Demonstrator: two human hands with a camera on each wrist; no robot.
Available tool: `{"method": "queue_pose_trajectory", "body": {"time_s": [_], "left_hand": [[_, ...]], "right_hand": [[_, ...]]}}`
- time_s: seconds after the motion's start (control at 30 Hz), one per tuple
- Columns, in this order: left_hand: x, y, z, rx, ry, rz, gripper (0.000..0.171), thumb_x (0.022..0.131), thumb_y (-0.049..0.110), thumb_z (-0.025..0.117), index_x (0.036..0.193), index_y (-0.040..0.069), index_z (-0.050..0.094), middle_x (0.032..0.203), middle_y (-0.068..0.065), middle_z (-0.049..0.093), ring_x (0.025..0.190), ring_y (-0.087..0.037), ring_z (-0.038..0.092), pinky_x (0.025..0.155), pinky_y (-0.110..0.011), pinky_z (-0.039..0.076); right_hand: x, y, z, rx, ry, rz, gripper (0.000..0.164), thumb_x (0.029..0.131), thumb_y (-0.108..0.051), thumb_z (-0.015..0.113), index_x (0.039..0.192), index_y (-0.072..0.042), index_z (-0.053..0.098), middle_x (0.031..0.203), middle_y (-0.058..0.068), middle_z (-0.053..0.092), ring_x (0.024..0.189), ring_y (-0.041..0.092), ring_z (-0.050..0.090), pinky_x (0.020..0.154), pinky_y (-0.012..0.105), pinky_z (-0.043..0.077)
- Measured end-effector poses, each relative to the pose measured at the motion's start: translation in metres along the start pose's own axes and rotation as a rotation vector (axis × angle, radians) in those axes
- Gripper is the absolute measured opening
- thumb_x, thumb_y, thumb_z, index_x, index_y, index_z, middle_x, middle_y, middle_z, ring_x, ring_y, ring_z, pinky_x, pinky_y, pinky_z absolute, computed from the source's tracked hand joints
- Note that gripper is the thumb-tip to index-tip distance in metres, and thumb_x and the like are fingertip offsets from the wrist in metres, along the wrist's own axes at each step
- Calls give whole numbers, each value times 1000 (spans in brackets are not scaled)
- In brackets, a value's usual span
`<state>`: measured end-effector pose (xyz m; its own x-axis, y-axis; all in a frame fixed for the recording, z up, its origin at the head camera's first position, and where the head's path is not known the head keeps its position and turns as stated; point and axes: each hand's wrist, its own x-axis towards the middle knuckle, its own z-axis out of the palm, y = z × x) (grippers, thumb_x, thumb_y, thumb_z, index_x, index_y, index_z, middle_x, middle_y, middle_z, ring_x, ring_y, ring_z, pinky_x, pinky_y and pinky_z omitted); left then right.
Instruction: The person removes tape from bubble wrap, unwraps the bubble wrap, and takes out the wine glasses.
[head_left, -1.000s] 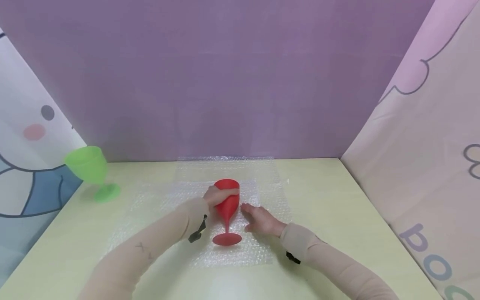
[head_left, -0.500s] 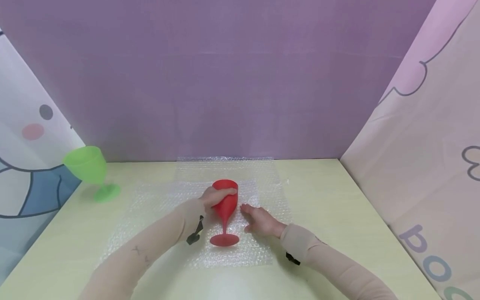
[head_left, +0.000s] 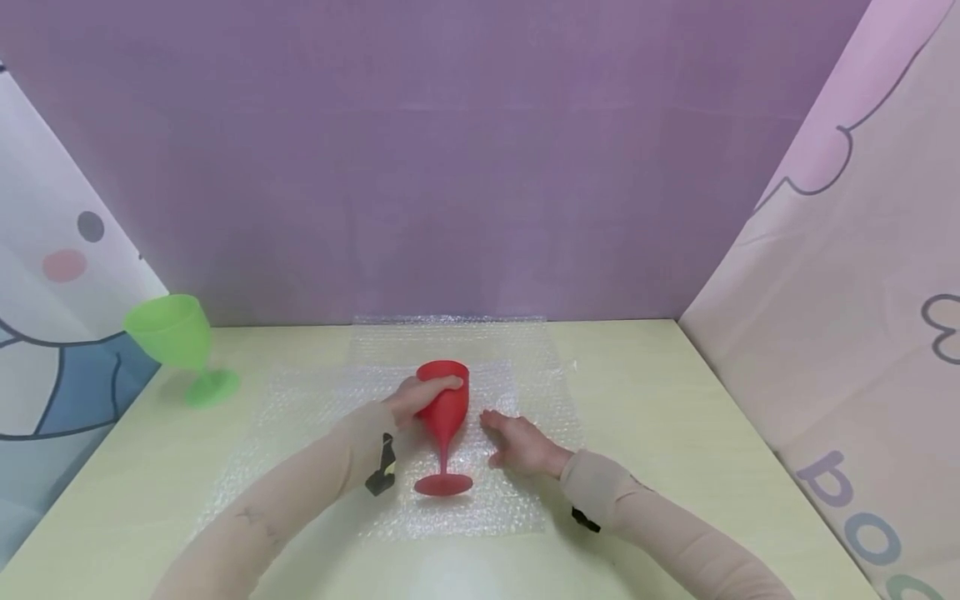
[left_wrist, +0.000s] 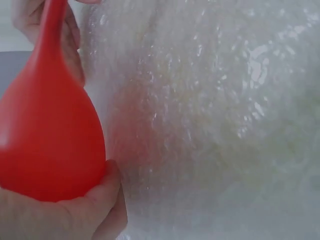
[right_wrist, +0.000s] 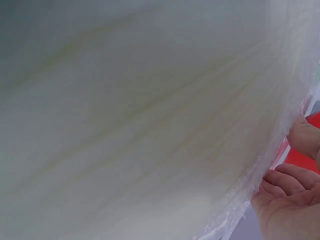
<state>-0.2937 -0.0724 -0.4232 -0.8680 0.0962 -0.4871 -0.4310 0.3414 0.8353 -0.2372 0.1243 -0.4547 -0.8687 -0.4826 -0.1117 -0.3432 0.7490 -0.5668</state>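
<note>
My left hand (head_left: 412, 398) grips the bowl of a red goblet (head_left: 447, 412), thumb across its near side. In the left wrist view the goblet (left_wrist: 50, 130) fills the left, with that hand's fingers (left_wrist: 107, 205) around the bowl near its rim. Below it, sheets of bubble wrap (head_left: 315, 408) spread over the table; I cannot tell whether the goblet's foot touches them. Just right of the goblet is my right hand (head_left: 523, 443), apart from it, with loosely bent fingers over the wrap. Its fingers (right_wrist: 287, 182) show by the wrap's edge in the right wrist view.
A light green goblet (head_left: 171, 333) stands upright at the table's back left. A purple backdrop (head_left: 480, 167) rises behind the pale wooden table (head_left: 645, 383). Printed cloth panels flank it, the right one (head_left: 847, 333) with lettering.
My left hand has shifted slightly to the left, and the red goblet has moved with it. The right hand and the bubble wrap look nearly the same.
</note>
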Motion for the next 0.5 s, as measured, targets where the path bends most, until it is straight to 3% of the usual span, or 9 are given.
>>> {"method": "queue_pose_trajectory", "body": {"time_s": [0.23, 0.5], "left_hand": [[-4, -2, -17, -155, -46, 29, 68, 78, 43, 65, 124, 1, 35, 115, -14, 52, 97, -26, 55, 74, -27, 53], [-21, -8, -37, -171, -49, 95, 64, 82, 40, 62, 125, 1, 37, 116, -13, 52, 99, -24, 54, 77, -26, 53]], "right_hand": [[-1, 0, 0, 11, 10, -7, 68, 75, -4, 71, 135, 3, 39, 142, 18, 38, 134, 32, 31, 111, 43, 27], [-2, -1, 1, 22, 22, -14, 68, 75, -3, 70, 135, 5, 39, 142, 20, 36, 133, 34, 32, 112, 43, 26]]}}
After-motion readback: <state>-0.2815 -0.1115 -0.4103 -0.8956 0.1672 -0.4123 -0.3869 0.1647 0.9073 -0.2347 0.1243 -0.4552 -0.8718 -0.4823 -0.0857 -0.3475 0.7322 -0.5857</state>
